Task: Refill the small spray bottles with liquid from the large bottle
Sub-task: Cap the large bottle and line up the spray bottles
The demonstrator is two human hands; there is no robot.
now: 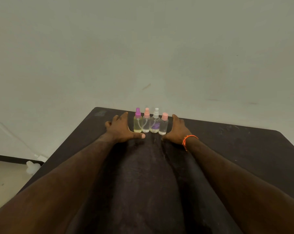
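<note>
Two bare forearms reach across a dark table (227, 149). Four small spray bottles (150, 121) stand upright in a touching row near its far edge, flanked by the flat, straight-fingered left hand (121, 128) and right hand (177, 130).

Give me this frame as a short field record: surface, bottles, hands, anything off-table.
surface: dark table, against a pale wall
bottles: four small spray bottles in a row, upright, side by side
order left to right: purple-cap bottle, pink-sprayer bottle, white-sprayer bottle, pink-cap bottle
contents: purple-cap one yellowish, others clear
left hand: open, flat beside the row's left end
right hand: open, beside the row's right end; orange wristband
off-table: white object on the floor, left
large bottle: not identifiable
</note>
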